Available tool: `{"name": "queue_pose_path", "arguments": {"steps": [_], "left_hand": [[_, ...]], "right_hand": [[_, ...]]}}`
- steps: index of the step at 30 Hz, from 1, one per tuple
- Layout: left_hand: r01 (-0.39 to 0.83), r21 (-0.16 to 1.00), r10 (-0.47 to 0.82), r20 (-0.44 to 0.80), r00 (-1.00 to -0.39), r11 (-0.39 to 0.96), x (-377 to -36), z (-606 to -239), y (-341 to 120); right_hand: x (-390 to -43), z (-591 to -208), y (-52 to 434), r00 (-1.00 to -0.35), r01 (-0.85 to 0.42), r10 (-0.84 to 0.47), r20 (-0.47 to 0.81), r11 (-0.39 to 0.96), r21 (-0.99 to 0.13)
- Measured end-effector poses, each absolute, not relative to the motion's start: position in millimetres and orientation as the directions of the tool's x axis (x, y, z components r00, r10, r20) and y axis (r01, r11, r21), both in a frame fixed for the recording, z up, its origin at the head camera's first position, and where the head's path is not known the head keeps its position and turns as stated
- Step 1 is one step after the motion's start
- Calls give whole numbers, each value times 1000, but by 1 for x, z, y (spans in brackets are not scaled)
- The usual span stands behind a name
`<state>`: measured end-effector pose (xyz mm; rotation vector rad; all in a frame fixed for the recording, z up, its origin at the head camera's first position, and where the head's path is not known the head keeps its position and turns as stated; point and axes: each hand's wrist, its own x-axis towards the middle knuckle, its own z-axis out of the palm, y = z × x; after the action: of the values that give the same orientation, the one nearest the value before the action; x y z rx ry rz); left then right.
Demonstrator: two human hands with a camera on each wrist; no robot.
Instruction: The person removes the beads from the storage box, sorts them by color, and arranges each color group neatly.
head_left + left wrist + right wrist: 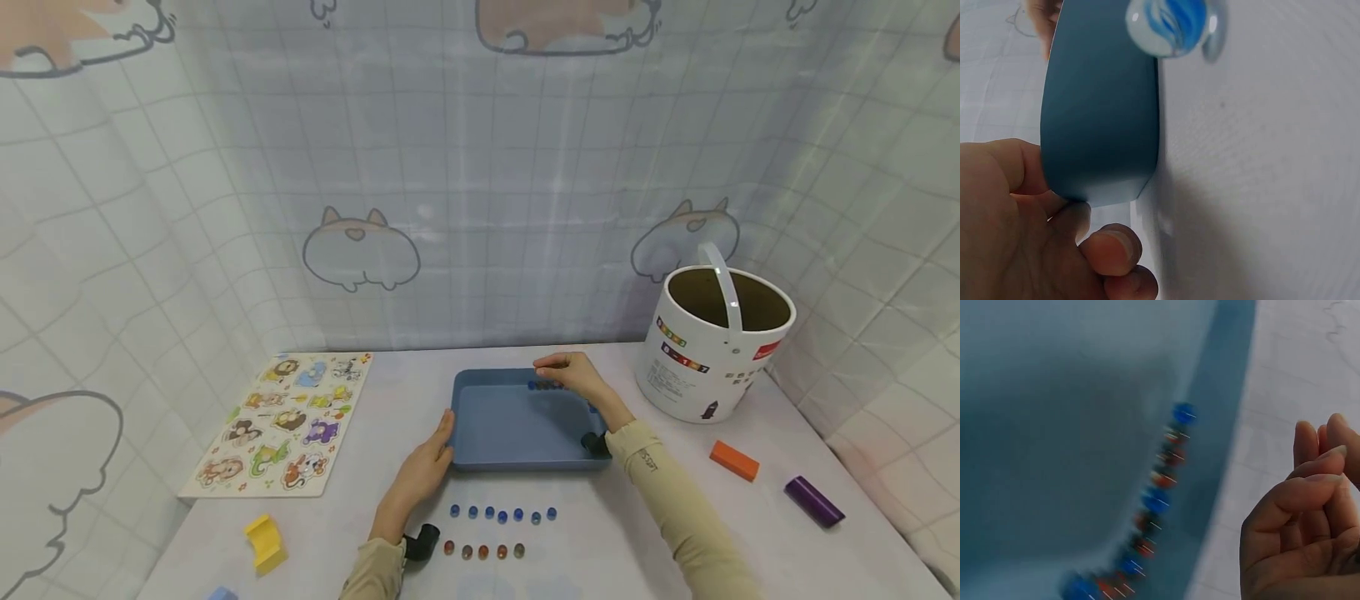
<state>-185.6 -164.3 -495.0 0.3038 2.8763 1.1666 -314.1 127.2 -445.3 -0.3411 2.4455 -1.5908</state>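
A shallow blue tray lies on the table. My left hand is at its near left corner; in the left wrist view thumb and fingers hold the corner from outside, other fingers loosely curled. My right hand hovers over the tray's far rim. Its fingers are curled with tips bunched together; whether a marble is hidden between them I cannot tell. Blue and orange marbles form a line along the inside of the far rim, partly covered by the right hand in the head view.
On the near table lie a row of blue marbles and a row of reddish marbles. An animal puzzle board and yellow block sit left. A white bucket, orange block and purple block stand right.
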Motion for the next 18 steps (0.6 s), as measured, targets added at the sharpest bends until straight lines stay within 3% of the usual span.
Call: {"name": "queue_pose_path", "arguments": {"steps": [5, 11, 18], "left_hand": [[173, 697, 192, 52, -980, 696, -186, -496, -163], [174, 691, 192, 52, -980, 702, -186, -498, -163], [166, 708, 186, 49, -981, 687, -187, -498, -164]], "right_hand": [[-323, -469, 113, -970, -26, -230, -77, 413, -911], [-326, -485, 103, -991, -48, -130, -24, 523, -851], [-326, -490, 93, -988, -104, -153, 12, 613, -783]]}}
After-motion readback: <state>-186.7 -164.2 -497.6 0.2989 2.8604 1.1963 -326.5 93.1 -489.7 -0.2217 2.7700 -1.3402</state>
